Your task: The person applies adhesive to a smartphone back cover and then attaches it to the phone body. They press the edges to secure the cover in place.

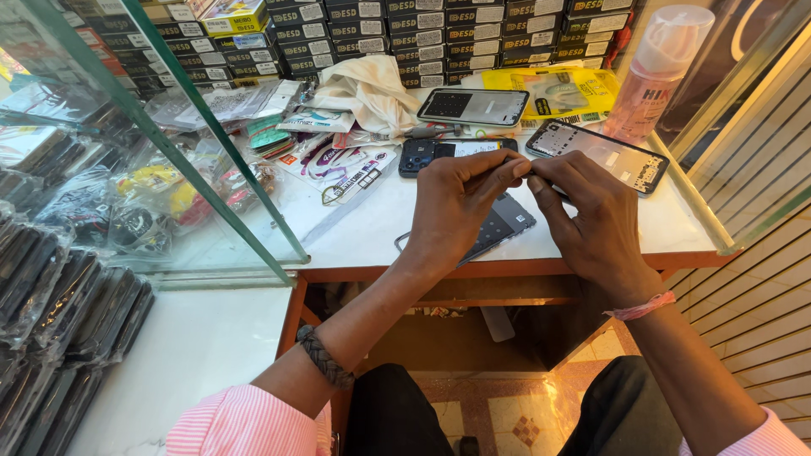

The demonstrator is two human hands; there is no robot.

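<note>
We see two hands over the white surface (363, 228). The left hand (452, 207) and the right hand (591, 224) meet fingertip to fingertip at about 12 o'clock of the hands. Both grips are pinched nearly closed at that point; what they pinch is too small to tell. Beneath the hands lies one dark phone (503, 221), flat on the surface, partly covered by the left hand and touching it; its lower edge shows at 6 o'clock of the left hand.

We count three more phone parts on the surface, all flat:
- one phone back (439, 152) with a camera block, at 12 o'clock of the left hand, just beside it;
- one frame (473, 106) farther out at 12 o'clock;
- one frame (608, 156) at 1 o'clock, near the right hand.

One pink spray bottle (655, 72) stands upright at 2 o'clock. One yellow packet (566, 89) lies beside it. One white cloth (372, 89) lies crumpled at 11 o'clock. Stacked black boxes (422, 29) line the far edge; we cannot count them exactly. A glass case (152, 169) stands at 9 o'clock.

Each wrist carries one band: a braided one (325, 356) on the left, a pink one (642, 306) on the right.
</note>
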